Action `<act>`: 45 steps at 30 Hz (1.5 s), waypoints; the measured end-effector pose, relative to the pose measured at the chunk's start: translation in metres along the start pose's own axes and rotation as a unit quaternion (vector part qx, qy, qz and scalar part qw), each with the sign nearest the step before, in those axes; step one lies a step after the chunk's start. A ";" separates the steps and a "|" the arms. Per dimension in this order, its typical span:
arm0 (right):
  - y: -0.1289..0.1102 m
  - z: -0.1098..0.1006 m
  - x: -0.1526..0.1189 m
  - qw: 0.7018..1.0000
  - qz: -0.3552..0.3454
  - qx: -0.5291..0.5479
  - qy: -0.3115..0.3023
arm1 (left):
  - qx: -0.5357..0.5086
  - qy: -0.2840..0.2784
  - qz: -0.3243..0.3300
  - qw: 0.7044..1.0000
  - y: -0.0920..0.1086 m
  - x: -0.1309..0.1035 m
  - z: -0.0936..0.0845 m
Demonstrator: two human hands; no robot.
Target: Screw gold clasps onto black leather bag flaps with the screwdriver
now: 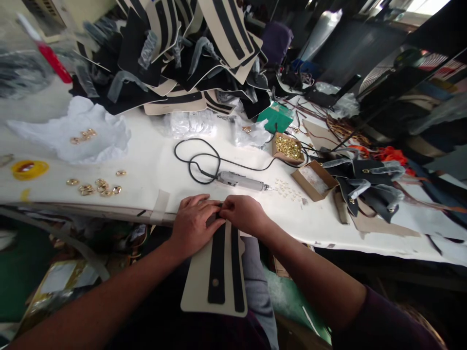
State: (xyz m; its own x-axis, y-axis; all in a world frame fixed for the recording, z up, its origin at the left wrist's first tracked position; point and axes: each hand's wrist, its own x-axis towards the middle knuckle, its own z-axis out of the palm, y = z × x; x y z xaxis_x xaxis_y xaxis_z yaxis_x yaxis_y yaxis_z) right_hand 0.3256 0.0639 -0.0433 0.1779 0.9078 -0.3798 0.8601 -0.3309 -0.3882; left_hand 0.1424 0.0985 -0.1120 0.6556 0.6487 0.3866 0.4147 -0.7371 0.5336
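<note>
A beige panel (199, 277) with two dark straps hangs from the white table's edge over my lap. It looks like a leather bag part, and a small round hole or stud shows near the bottom of one strap. My left hand (195, 223) grips the panel's upper end, its thumb reaching across the strap. Beside it my right hand (243, 214) is closed, fingertips pinched together at the panel's top; whatever lies between them is hidden. Just beyond the hands lies a grey electric screwdriver (242, 181), its tip towards several tiny gold pieces (288, 189) on the table.
Gold rings and clasps (100, 187) lie at the left, near a yellow tape roll (29, 169) and white paper (78, 127). Striped panels (160, 92) are piled at the back. A box of gold hardware (288, 147), an open carton (314, 180) and dark wrapped pieces (372, 189) stand right.
</note>
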 end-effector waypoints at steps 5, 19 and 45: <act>0.010 0.001 0.014 0.980 0.021 0.167 -0.107 | 0.005 0.002 -0.005 1.000 0.000 0.001 0.000; 0.021 0.006 0.002 0.947 -0.020 0.312 -0.073 | -0.005 0.014 -0.012 1.000 -0.001 0.000 0.001; 0.061 -0.037 0.031 0.964 -0.140 -0.115 0.196 | 0.000 0.013 -0.009 1.000 0.001 0.001 0.001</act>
State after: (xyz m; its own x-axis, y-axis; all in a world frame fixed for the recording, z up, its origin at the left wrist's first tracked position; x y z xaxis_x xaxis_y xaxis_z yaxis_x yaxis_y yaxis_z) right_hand 0.4011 0.0813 -0.0477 0.0518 0.9958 0.0759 0.9756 -0.0342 -0.2168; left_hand 0.1445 0.0984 -0.1117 0.6315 0.6663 0.3965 0.4254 -0.7253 0.5413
